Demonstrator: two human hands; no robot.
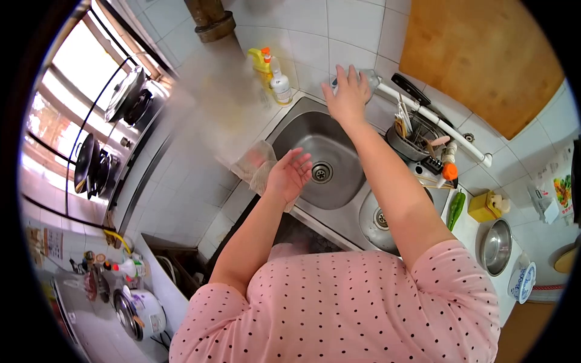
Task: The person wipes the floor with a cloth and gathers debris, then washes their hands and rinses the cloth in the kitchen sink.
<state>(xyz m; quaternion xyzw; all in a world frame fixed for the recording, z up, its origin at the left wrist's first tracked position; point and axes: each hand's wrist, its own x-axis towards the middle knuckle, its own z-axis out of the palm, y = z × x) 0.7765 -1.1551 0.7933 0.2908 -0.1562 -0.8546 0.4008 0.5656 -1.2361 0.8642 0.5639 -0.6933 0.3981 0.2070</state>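
My left hand (289,176) is held palm up over the near left edge of the steel sink basin (302,151), its fingers stretched out and holding nothing. Beside it, a pale mesh cloth or bag (257,162) drapes on the counter edge. At the back of the sink, my right hand (350,97) reaches toward the tiled wall with its fingers spread. Just behind those fingers is a greyish, shiny object (370,78), mostly covered, so I cannot tell its kind or whether I touch it. The drain (321,172) shows in the basin.
A white pump bottle (280,85) and a yellow bottle (261,66) stand behind the sink. To the right are a utensil basket (408,142), green peppers (456,210), a yellow container (482,207) and a metal bowl (496,247). A cutting board (484,54) hangs above.
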